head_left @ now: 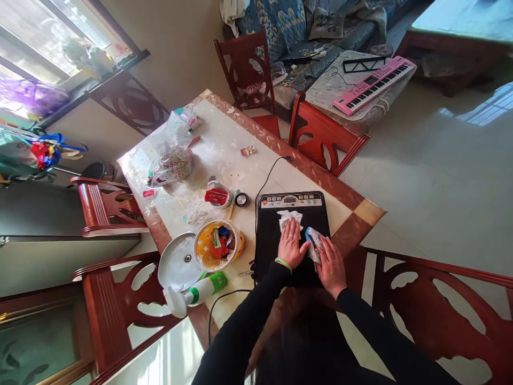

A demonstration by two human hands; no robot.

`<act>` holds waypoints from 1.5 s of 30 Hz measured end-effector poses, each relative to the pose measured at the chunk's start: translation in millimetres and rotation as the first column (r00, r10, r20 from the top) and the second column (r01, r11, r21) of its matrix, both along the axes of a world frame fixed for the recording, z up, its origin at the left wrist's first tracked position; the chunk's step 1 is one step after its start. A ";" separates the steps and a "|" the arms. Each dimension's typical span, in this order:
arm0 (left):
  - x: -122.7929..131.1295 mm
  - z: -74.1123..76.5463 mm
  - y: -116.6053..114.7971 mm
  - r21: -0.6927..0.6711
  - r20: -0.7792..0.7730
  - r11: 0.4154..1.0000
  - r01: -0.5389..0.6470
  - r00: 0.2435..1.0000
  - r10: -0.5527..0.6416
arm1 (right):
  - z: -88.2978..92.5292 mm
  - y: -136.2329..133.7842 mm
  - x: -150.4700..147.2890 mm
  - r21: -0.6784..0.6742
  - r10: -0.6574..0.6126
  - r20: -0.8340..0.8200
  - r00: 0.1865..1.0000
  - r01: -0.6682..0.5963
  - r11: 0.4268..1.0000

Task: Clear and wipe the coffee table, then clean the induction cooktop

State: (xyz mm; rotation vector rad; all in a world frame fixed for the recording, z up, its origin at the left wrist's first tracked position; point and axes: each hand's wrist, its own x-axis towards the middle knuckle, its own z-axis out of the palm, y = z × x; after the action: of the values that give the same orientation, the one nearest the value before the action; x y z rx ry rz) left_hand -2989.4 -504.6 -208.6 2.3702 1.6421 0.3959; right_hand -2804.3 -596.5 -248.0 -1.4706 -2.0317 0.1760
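Note:
My left hand (292, 247) lies flat with fingers stretched over a crumpled white tissue (292, 215), pressing it onto the black top of an induction cooker (272, 238). A pale bracelet circles that wrist. Just to the right, my right hand (332, 266) has its fingers curled over a folded, patterned cloth (314, 239) with a blue edge, at the cooker's right side. The control panel (292, 200) with its small display runs along the cooker's far edge. Its cable (264, 184) lies on the table to the left.
Left of the cooker stand a yellow bin (240, 247) with wrappers in it, a round lid (170, 262) and a spray bottle (200, 291) lying on its side. Farther off are a tape roll (225, 202) and plastic bags (172, 163). Chairs (326, 133) surround the table (224, 133).

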 end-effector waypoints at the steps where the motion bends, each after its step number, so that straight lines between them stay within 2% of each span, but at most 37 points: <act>1: 17.5 -0.7 -0.2 -0.008 0.004 0.996 0.087 0.996 -0.087 | -3.4 -0.1 -0.4 0.014 -0.012 0.006 1.000 0.011 1.000; 4: 61.7 -0.5 22.3 -0.008 0.017 0.965 0.262 0.965 -0.262 | -11.2 -0.7 -0.7 0.042 -0.054 0.032 0.998 0.053 0.998; 6: 64.7 0.3 43.0 0.007 0.022 0.958 0.286 0.958 -0.287 | -10.6 -1.2 0.1 0.023 -0.053 0.045 0.998 0.052 0.998; 8: 37.6 0.6 57.2 0.023 0.031 0.980 0.199 0.979 -0.200 | -6.0 -1.5 1.2 -0.010 -0.020 0.042 0.999 0.021 1.000; 10: -10.6 1.2 62.3 0.030 0.040 0.999 0.014 0.999 -0.015 | -0.5 -1.5 2.1 -0.026 0.005 0.021 1.000 -0.005 1.000; 12: -59.2 2.3 60.1 0.026 0.042 0.990 -0.140 0.989 0.139 | 2.9 -1.6 2.5 -0.023 0.011 -0.006 1.000 -0.011 1.000; 14: -86.7 1.7 52.7 0.019 0.057 0.975 -0.220 0.974 0.219 | 3.6 -1.6 2.4 -0.015 0.007 -0.024 1.000 -0.008 1.000; 16: -84.8 -3.0 40.5 0.029 0.073 0.955 -0.294 0.954 0.292 | 2.9 -1.6 2.1 -0.007 0.015 -0.030 0.999 -0.016 1.000; 18: -63.3 -11.1 25.6 0.053 0.078 0.947 -0.317 0.947 0.312 | 2.0 -1.5 2.3 0.000 0.023 -0.033 0.999 -0.023 1.000; 21: -37.4 -19.8 14.0 0.079 0.068 0.985 -0.153 0.987 0.147 | 1.5 -1.8 3.3 -0.004 0.026 -0.027 0.999 -0.026 1.000; 23: -43.2 -19.4 22.8 0.080 0.068 0.991 -0.108 0.992 0.103 | 1.4 -2.9 4.2 -0.009 0.028 -0.018 0.999 -0.028 1.000; 26: -75.1 -15.7 48.5 0.053 0.105 0.970 -0.236 0.968 0.230 | 2.2 -5.2 4.6 -0.005 0.029 -0.004 1.000 -0.029 1.000; 28: -91.9 -17.2 53.8 0.040 0.150 0.952 -0.302 0.944 0.293 | 5.0 -3.8 3.0 0.004 0.020 0.003 1.000 -0.020 1.000; 31: -96.6 -28.2 26.7 0.055 0.210 0.945 -0.323 0.929 0.305 | 14.4 11.3 -3.5 0.011 0.068 0.032 0.997 -0.069 0.998; 34: -91.3 -40.8 -11.8 0.059 0.233 0.951 -0.304 0.931 0.283 | 26.0 40.7 -13.1 -0.014 0.218 0.093 0.972 -0.218 0.976; 36: -90.5 -44.0 -18.3 0.055 0.237 0.959 -0.277 0.937 0.257 | 30.6 59.6 -18.4 -0.049 0.304 0.137 0.943 -0.300 0.953; 38: -92.2 -42.0 -3.3 0.055 0.240 0.964 -0.262 0.940 0.242 | 31.3 71.4 -21.7 -0.088 0.352 0.172 0.920 -0.341 0.936; 42: -96.1 -31.2 49.0 0.039 0.227 0.969 -0.246 0.946 0.231 | 27.2 74.0 -25.3 -0.125 0.355 0.199 0.914 -0.336 0.934; 45: -100.7 -26.3 56.4 0.019 0.225 0.973 -0.231 0.949 0.221 | 26.1 70.5 -26.9 -0.128 0.346 0.196 0.917 -0.326 0.937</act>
State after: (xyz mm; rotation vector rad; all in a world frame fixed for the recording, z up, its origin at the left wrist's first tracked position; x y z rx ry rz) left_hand -3090.1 -448.2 -234.9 2.0826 1.8170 0.7193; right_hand -2831.2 -526.0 -222.0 -1.2243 -2.4785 0.2638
